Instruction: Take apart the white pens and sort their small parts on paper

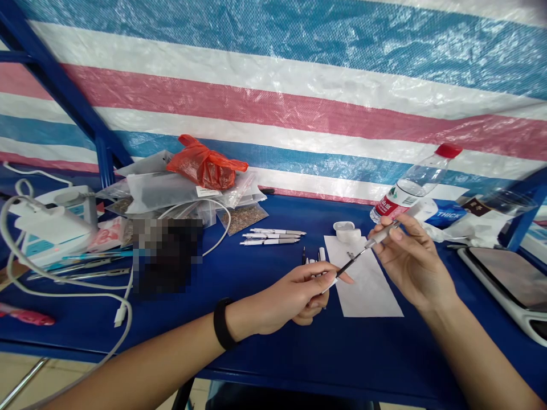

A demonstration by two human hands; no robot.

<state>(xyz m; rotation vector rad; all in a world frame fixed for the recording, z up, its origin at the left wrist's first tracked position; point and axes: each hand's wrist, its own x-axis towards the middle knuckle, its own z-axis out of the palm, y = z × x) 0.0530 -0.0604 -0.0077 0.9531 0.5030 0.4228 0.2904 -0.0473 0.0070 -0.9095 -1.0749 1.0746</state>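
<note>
Gripping a white-and-silver pen [382, 234] by its barrel in the right hand [410, 256], fingers firmly closed; pinching its thin black end in the left hand [290, 296], thumb against fingertips; both held in 1 straight line above a white paper sheet [367, 285], for steady control.

Here's the slim white pen [382, 234], pinched in the right hand [410, 256] and tilted low across the frame, its thin black front end reaching right up to the left hand [284, 299], where a small white piece [329, 283] sits between the fingers!
</note>
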